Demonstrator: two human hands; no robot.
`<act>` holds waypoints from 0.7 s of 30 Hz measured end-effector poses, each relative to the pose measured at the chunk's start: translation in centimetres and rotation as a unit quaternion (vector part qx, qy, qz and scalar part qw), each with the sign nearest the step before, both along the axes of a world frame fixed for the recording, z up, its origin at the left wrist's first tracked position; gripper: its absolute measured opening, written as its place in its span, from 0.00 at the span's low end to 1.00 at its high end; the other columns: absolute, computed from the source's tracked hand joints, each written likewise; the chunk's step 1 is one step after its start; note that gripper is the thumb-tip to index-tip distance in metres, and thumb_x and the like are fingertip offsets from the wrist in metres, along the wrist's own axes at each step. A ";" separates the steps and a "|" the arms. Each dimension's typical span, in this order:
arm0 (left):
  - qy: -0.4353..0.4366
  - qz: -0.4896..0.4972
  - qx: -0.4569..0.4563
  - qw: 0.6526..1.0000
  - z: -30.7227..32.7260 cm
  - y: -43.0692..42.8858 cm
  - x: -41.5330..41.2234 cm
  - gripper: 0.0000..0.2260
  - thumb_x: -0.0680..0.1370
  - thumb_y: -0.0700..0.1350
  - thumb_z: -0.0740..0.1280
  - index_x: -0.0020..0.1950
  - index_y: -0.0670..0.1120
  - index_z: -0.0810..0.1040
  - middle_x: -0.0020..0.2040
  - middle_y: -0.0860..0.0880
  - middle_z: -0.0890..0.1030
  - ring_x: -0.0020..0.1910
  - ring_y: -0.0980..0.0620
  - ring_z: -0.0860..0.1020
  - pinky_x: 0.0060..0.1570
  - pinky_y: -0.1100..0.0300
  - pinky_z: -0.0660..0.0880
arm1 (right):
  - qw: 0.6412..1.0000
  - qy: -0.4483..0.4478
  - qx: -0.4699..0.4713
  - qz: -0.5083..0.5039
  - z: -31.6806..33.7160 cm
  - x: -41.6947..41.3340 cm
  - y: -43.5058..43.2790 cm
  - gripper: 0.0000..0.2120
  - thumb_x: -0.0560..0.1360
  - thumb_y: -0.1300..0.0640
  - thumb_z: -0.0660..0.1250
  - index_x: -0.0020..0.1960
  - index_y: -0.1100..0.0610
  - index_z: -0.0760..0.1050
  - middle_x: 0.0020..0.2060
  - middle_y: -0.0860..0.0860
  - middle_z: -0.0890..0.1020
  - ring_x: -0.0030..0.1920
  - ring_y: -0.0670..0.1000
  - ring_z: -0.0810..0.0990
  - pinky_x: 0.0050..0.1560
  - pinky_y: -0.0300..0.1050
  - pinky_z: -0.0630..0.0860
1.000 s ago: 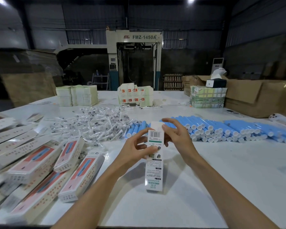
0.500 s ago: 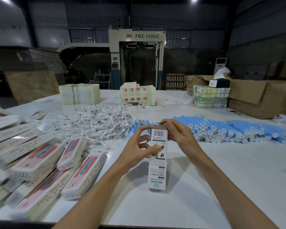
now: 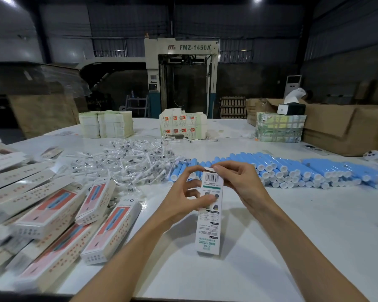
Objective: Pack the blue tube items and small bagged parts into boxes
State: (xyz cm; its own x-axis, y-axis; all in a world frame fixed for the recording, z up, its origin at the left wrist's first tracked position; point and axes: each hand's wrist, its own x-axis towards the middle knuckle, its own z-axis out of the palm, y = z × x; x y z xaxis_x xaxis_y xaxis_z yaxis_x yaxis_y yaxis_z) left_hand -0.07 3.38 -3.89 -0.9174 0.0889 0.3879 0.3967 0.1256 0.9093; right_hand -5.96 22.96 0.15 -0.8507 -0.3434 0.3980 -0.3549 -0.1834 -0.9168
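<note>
The box (image 3: 208, 223) stood near the middle of the white counter (image 3: 303, 240), held in both hands, its long axis running from the person outward and up. The barcode end pointed away and the printed end was low by the surface; whether that end touched the counter could not be told. The left hand (image 3: 181, 201) gripped the box about midway, thumb pressed on the printed face and fingers curled round the left side. The right hand (image 3: 242, 182) was at the top end, its fingers together in a pinch on the small white flap (image 3: 210, 169). Just beyond the hands lay the blue tubes (image 3: 297, 168) in a long band across the counter, each tube pointing away, white ends facing the person. To their left, touching the band's end, sprawled the heap of small bagged parts (image 3: 129, 162). Filled boxes (image 3: 59, 214) crowded the left side, lying at slants down to the near edge. Open white surface showed to the right of the held box — from the tubes to the near edge, which ran along the bottom of the view. At the far edge stood stacks of flat cartons (image 3: 106, 124), and at the right a large brown cardboard carton (image 3: 347, 129).
</note>
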 end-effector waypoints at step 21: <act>0.007 -0.041 -0.031 0.999 0.0 0.3 0.3 0.31 0.77 0.49 0.80 0.77 0.62 0.72 0.59 0.45 0.88 0.54 0.38 0.85 0.52 0.45 0.86 | 0.992 -0.041 0.110 0.050 1.7 -1.1 2.1 0.03 0.77 0.66 0.74 0.46 0.62 0.86 0.46 0.60 0.87 0.51 0.57 0.88 0.48 0.46 0.85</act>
State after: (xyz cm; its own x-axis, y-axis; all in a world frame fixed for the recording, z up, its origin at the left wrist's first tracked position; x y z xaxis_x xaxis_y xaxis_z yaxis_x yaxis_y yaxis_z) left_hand 0.23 3.68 -3.92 -0.9009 0.1882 0.3912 0.4198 0.1483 0.8954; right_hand -7.11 25.07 1.87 -0.8341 -0.4991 0.2351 -0.2678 -0.0064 -0.9635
